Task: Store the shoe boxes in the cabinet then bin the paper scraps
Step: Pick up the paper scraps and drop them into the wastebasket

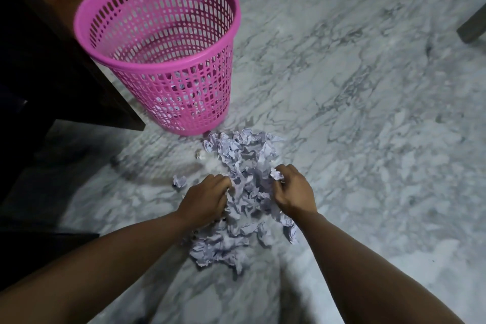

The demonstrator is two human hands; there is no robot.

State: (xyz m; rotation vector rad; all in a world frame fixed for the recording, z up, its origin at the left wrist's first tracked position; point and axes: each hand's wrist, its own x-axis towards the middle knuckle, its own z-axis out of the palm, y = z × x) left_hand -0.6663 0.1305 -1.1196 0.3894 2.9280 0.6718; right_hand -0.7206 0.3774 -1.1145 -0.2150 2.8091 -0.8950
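No readable writing or brand shows on anything in view; the paper looks blank, tho the creases are too fine to be sure.

Far left, a dark wooden cabinet (pixel 65 60) runs out of the top and left edges, its face mostly lost in shadow; only a lighter wood strip w/ a few small pale knobs shows at the top. The shoe boxes are not visible anywhere.

Next to it stands a pink plastic bin (pixel 157 42), lattice-walled, upright on the marble floor (pixel 368 113), its base just beside the cabinet's corner. Thru the holes low down, some pale crumpled paper seems to lie at the bottom, but the mesh and blur make the amount hard to judge.

Just in front of the bin's base lies the pile of paper scraps (pixel 244 155), pale lilac-white, crumpled, spread toward the person. Two small stray bits sit left of the pile: one (pixel 200 154) near the bin, another (pixel 180 181) beside the left hand.

The left hand (pixel 203 198) is knuckles-up at the pile's left edge, fingers curled into the scraps, grasping them. The right hand (pixel 292 192) is on the pile's right side, fingers clenched round a small wad. Both forearms reach in from the bottom edge, cut off there.

Top right, a dark furniture leg (pixel 472 25) is clipped by the frame edge.
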